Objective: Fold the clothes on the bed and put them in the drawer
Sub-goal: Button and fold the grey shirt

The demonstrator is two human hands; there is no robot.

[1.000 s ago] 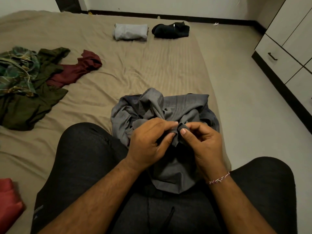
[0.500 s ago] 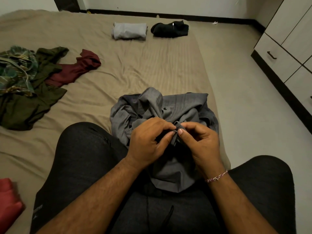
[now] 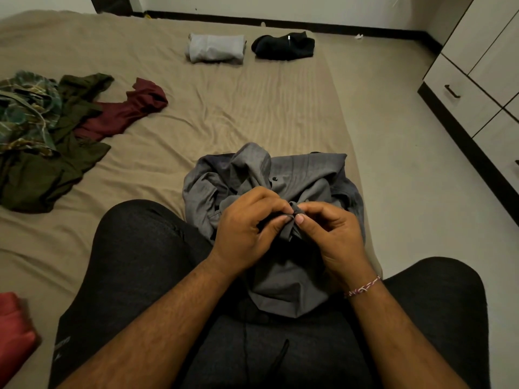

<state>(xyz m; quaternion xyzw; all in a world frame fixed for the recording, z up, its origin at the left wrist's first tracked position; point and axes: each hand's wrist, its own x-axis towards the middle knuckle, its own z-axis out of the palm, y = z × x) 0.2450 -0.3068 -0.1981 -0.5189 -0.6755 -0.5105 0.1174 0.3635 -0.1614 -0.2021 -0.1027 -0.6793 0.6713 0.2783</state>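
Two hands meet at one spot in the head view, the only view I have: the left hand (image 3: 247, 223) and the right hand (image 3: 331, 234) both pinch a small bunched bit of the grey shirt (image 3: 297, 175), fingertips nearly touching. Against the pictures from a second and half a second ago, the hands have drawn closer together and the pinched cloth sits tighter between them; the shirt itself has not shifted, heaped between the knees with its lower part on the lap. A dark button (image 3: 274, 179) shows just above the fingers, so I judge the person is working a button or buttonhole before folding, though I cannot see which. Folding of this shirt is not yet begun. On the tan sheet of the bed (image 3: 252, 108), two folded pieces lie at the far end, a light grey bundle (image 3: 215, 48) and a black bundle (image 3: 283, 46), just beside each other. Unfolded heap at left: patterned green cloth (image 3: 25, 108), olive garment (image 3: 50, 164), maroon top (image 3: 126, 110). A red item (image 3: 14, 329) shows at the lower left edge. White cabinet drawers (image 3: 460, 94) stand at right across the bare floor (image 3: 407, 192), shut, well apart from the bed. I judge much of the task is still to do.
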